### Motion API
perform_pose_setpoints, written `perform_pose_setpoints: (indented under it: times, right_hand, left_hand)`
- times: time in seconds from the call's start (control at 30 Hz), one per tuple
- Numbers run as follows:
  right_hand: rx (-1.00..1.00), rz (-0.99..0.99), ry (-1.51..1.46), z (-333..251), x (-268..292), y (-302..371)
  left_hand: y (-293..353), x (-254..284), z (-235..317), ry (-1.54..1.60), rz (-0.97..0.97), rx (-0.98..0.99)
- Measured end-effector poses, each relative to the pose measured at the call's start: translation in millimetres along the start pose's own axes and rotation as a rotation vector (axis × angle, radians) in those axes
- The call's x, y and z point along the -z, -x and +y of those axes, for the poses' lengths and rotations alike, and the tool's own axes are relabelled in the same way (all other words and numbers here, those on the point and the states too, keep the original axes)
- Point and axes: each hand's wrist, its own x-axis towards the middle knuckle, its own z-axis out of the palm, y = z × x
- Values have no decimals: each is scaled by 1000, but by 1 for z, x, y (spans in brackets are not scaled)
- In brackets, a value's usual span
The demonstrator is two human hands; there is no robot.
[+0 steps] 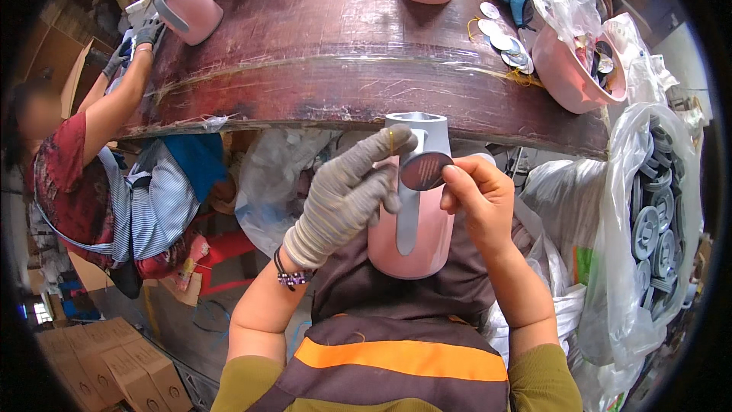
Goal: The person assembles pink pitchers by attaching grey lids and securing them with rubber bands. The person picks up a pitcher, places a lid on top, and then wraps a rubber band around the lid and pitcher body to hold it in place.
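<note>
Pink near jug point(435, 238), grey handle point(407, 223); dark disc point(425, 171); grey, yellowish-striped left glove point(339, 192); reddish-brown table point(328, 23); dark, orange-banded apron point(396, 296).

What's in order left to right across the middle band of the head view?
Co-worker's red top → gloved left hand → dark round disc → bare right hand → clear bag of grey round parts.

jug point(431, 240) smooth, glossy plastic; table point(305, 27) scuffed, glossy wood; glove point(332, 202) matt knitted cloth
</note>
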Motion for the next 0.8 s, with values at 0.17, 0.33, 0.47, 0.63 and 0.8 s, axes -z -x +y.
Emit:
perform_pose_setpoints:
  times: [0.17,0.33,0.47,0.63,0.8]
  right_hand:
    - [82,72,92,0,-11,-7]
    - [76,87,-10,1,-9,-8]
    - [64,-13,65,5,-15,-7]
    - [167,16,235,10,-12,-8]
    - [190,-3,326,13,-10,-13]
  left_hand:
    - [-6,2,-5,-336,-39,-217]
    - [-8,-2,-3,-366,10,-191]
    - [-17,-5,-1,-705,24,-409]
    - [-20,-4,15,-620,-55,-257]
    - [-25,10,31,-583,-161,-202]
